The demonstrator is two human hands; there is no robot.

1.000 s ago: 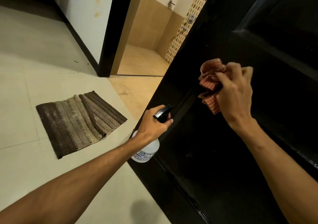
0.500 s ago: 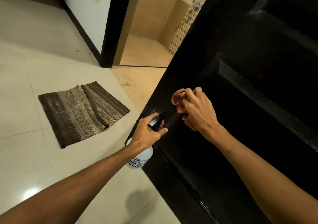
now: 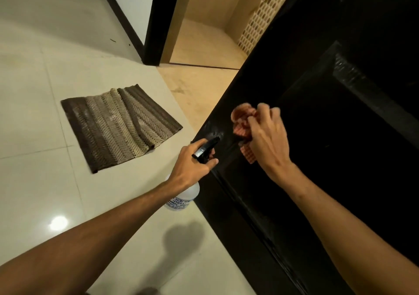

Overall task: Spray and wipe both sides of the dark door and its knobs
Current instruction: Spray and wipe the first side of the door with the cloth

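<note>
Striped brown-and-beige mat is laid flat on the pale tiled floor at far left, well apart from the door. A black door frame is seen at far centre, with a tan-tiled room beyond it. Left forearm is extended from the near-left corner toward the door edge. Left hand is wrapped round the neck of the spray bottle, fingers curled at its black trigger head, which is pointed at the door face. The white bottle body is hung below the hand, just beside the door's edge. A pale misted patch is seen on the door just past the nozzle. Red checked cloth is bunched against the dark door, right of the nozzle. Right hand is clenched on the cloth, back of hand up, forearm run in from near right. The right side is filled by the door, with a recessed panel beyond the hand.
</note>
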